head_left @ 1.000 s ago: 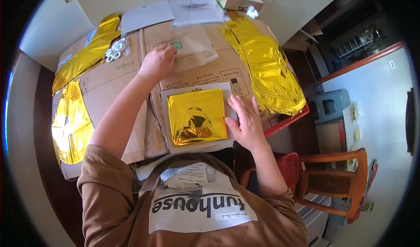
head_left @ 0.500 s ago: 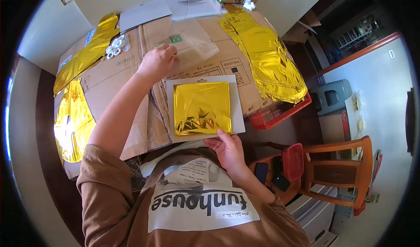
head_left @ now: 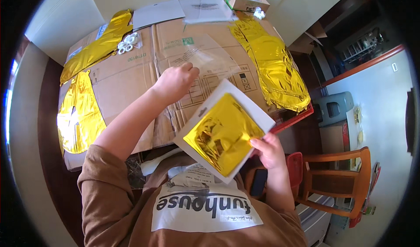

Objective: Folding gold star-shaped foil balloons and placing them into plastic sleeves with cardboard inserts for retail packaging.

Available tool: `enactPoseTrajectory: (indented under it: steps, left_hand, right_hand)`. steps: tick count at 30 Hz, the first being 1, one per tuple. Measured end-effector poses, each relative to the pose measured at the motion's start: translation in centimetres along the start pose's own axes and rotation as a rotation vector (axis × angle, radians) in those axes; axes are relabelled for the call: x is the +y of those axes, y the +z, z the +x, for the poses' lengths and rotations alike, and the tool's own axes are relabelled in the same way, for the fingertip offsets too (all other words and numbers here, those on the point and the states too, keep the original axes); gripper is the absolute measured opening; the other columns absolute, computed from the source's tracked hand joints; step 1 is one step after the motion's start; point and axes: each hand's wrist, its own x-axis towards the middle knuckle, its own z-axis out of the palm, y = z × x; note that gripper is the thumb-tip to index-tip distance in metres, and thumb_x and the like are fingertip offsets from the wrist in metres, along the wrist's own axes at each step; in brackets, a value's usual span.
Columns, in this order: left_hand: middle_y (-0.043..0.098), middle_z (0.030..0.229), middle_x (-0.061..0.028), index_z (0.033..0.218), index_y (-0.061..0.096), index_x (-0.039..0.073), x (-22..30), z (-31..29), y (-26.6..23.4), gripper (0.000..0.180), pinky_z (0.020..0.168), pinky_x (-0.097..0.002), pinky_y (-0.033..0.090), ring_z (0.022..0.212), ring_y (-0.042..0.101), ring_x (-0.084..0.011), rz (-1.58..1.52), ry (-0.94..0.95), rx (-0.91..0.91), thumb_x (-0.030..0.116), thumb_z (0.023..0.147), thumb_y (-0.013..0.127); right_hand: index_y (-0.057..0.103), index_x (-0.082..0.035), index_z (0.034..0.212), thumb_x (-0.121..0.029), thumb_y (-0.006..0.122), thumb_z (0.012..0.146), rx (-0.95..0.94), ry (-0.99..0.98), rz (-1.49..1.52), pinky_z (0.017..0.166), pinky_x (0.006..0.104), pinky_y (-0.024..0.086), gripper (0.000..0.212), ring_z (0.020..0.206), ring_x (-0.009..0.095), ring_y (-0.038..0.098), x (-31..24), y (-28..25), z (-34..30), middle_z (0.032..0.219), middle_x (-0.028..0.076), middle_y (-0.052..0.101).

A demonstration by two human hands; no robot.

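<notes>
My right hand (head_left: 270,150) grips a white card (head_left: 261,111) by its edge, thumb on top. Flat on that card lies a folded gold foil sheet, perhaps a foil balloon (head_left: 232,131). The card is tilted, its slotted end towards my left hand. Over the cardboard, my left hand (head_left: 178,82) is closed, fingertips pinching the near edge of a clear plastic bag (head_left: 214,53). Through the bag, print on the cardboard shows. Its fingertips are partly hidden.
Flattened cardboard (head_left: 118,87) covers the table. Gold foil pieces lie on the left (head_left: 81,111) and right (head_left: 280,67). White rings (head_left: 127,43) sit near the left foil. A small open box (head_left: 246,1) stands far back. A wooden chair (head_left: 334,157) is at right.
The card with gold foil has been lifted off the table edge, turned and moved right in my right hand. My left hand has come slightly nearer with the clear bag. The view has shifted slightly.
</notes>
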Motion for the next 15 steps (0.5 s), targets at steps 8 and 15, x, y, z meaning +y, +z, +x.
enactPoseTrajectory:
  steps: [8, 15]
  left_hand:
    - [0.062, 0.093, -0.015, 0.095, 0.06, 0.003, 2.3, -1.6, -1.5, 0.009, 0.069, -0.0454, 0.057, 0.079, 0.069, -0.0367, -0.062, 0.047, -0.122, 0.006, 0.086, 0.062]
    - [0.063, 0.091, -0.0148, 0.097, 0.064, 0.003, 2.8, -1.3, -3.2, 0.01, 0.071, -0.0462, 0.056, 0.08, 0.068, -0.0375, -0.039, 0.076, -0.202, 0.007, 0.088, 0.065]
  right_hand:
    - [0.064, 0.002, 0.107, -0.011, 0.071, 0.093, 0.114, 0.079, 0.186, 0.063, 0.0318, 0.063, 0.021, 0.068, 0.018, 0.071, 1.4, 0.9, 4.8, 0.096, 0.011, 0.072]
    - [0.062, 0.002, 0.112, -0.008, 0.068, 0.096, 0.248, -0.07, 0.237, 0.069, 0.0357, 0.064, 0.019, 0.077, 0.021, 0.073, 4.0, 3.9, 3.5, 0.102, 0.013, 0.071]
